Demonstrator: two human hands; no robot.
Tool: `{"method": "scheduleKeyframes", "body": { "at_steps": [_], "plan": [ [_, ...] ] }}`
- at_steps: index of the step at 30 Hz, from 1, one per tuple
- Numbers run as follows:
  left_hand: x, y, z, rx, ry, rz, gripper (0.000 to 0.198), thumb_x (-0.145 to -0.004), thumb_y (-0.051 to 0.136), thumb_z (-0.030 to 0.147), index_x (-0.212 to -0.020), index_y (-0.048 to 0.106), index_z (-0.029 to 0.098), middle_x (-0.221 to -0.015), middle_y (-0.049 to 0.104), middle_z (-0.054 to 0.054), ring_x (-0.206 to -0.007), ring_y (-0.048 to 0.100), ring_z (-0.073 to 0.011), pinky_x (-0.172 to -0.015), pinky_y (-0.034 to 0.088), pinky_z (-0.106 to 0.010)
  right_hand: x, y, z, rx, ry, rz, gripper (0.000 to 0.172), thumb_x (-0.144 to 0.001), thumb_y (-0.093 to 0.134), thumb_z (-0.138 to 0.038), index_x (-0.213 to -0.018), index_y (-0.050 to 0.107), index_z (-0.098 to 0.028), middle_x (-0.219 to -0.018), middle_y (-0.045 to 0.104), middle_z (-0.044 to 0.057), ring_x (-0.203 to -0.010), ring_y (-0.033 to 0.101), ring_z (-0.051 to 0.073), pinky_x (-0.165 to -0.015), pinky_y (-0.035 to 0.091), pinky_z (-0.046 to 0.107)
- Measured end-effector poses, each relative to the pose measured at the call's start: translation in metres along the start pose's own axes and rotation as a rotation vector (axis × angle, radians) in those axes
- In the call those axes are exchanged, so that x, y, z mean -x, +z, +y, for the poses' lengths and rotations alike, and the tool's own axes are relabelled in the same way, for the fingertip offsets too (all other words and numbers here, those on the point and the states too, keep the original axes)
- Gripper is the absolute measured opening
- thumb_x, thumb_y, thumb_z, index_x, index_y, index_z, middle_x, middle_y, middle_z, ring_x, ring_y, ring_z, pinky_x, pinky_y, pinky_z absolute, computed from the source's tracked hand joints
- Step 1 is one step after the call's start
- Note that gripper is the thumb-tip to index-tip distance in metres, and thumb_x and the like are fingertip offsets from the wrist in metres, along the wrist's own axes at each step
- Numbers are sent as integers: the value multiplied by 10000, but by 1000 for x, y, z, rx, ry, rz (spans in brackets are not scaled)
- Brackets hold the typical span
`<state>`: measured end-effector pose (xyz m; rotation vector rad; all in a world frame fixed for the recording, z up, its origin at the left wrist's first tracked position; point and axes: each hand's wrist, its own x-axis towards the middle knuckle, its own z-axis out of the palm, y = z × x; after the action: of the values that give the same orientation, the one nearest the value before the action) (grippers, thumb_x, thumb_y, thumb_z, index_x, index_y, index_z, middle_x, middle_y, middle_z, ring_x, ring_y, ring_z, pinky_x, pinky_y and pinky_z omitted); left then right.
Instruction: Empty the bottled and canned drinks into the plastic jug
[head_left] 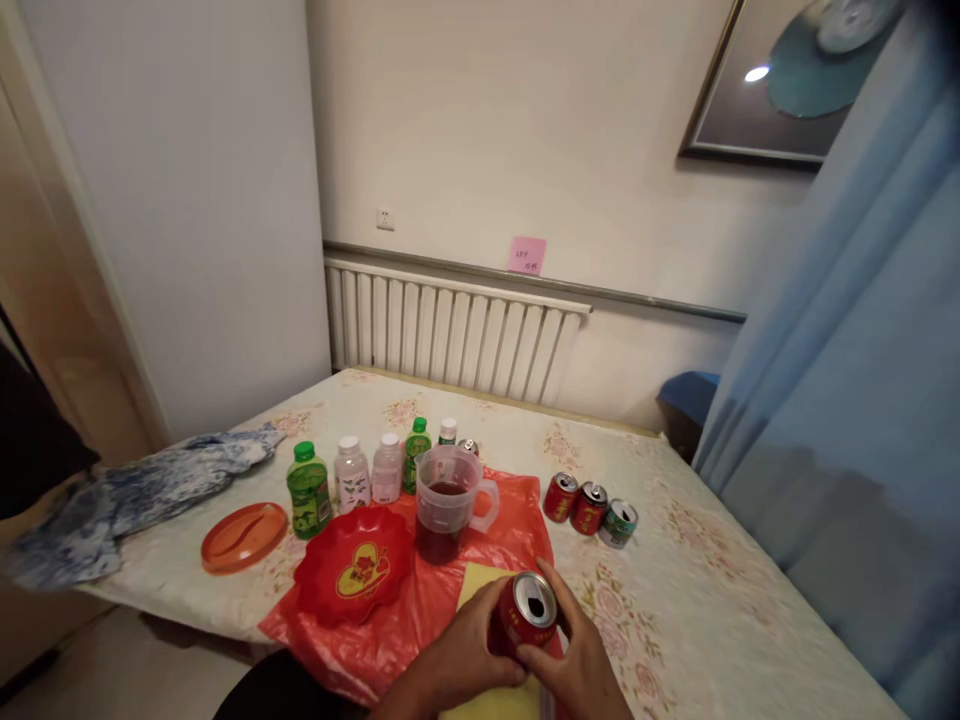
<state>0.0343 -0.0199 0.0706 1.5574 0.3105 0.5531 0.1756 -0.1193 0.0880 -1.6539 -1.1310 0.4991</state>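
Both of my hands wrap around an opened red drink can (pixel 527 608) near the table's front edge. My left hand (pixel 465 655) grips its left side and my right hand (pixel 574 655) holds its right side and front. The can stands above a yellow cloth (pixel 480 585) lying on a red plastic bag (pixel 442 590). Just behind it stands a clear measuring jug (pixel 448 503) partly filled with dark red liquid. A red scalloped dish (pixel 354 565) lies to the left of the can.
Green and pale bottles (pixel 352 475) stand in a row behind the dish. Three opened cans (pixel 590 508) sit to the right. An orange lid (pixel 244 536) and a blue cloth (pixel 142 490) lie at the left. A radiator (pixel 450 335) lines the far wall; a blue curtain (pixel 847 420) hangs at the right.
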Motion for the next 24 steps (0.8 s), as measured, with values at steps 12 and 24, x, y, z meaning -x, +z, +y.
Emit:
{"method": "scheduleKeyframes", "body": {
  "at_steps": [12, 24],
  "plan": [
    [29, -79, 26, -106, -19, 296, 790, -550, 679, 84, -1304, 491, 225, -1333, 595, -53, -1261, 511, -282, -1089, 390, -398, -33, 30, 4, -371, 112, -17, 716, -653, 765, -385, -1306, 554, -182, -1185, 690, 143, -1034, 674, 302, -892, 550, 412],
    [-2, -191, -4, -372, -41, 827, 698, -697, 638, 268, -1346, 391, 196, -1400, 541, -91, -1315, 488, -250, -1067, 419, -365, -81, 50, 25, -167, 229, 211, 604, -730, 661, -640, -1108, 669, -168, -1110, 722, 113, -1043, 665, 311, -911, 542, 403]
  ]
}}
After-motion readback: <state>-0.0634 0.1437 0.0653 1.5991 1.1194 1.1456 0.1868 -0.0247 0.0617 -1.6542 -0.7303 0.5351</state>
